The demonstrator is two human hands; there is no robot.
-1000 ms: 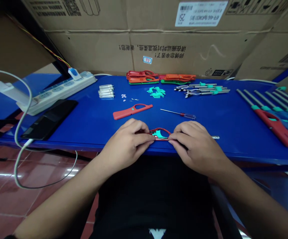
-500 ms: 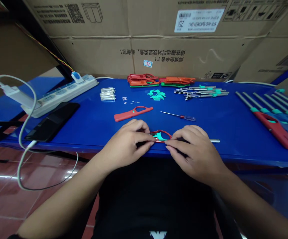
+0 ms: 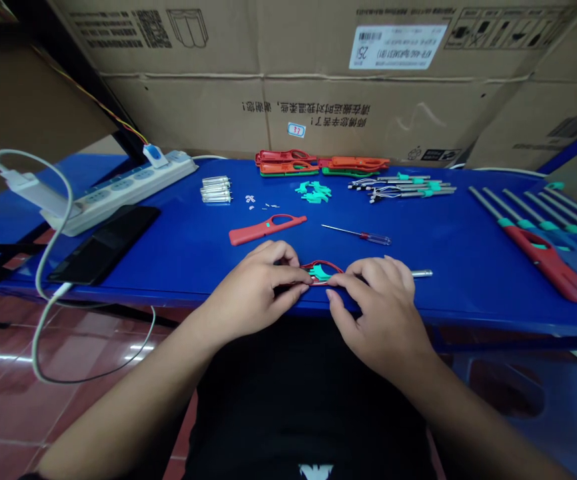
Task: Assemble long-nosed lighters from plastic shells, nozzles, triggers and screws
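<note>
Near the table's front edge lies a red lighter shell [image 3: 329, 264] with a teal trigger piece [image 3: 320, 272] inside. My left hand [image 3: 261, 287] pinches the shell's left end between thumb and fingers. My right hand [image 3: 381, 303] is at the shell's right part, index fingertip touching its lower edge and thumb a little apart below. A metal tube [image 3: 422, 273] sticks out to the right, past my right hand. Behind my hands lie a loose red shell half [image 3: 267, 229] and a screwdriver [image 3: 358, 233] with a clear handle.
Clear cylinders [image 3: 215, 190], teal pieces [image 3: 313, 192], stacked red and orange shells [image 3: 288, 162] and wired metal tubes [image 3: 408, 187] lie further back. Several assembled lighters [image 3: 558, 263] are at right. At left are a power strip [image 3: 128, 190] and a black phone [image 3: 106, 245]. Cardboard [image 3: 308, 100] stands behind.
My right thumb has moved away from the index finger and slightly left. The metal tube's end shows a little further left and higher. My left hand holds nearly the same place.
</note>
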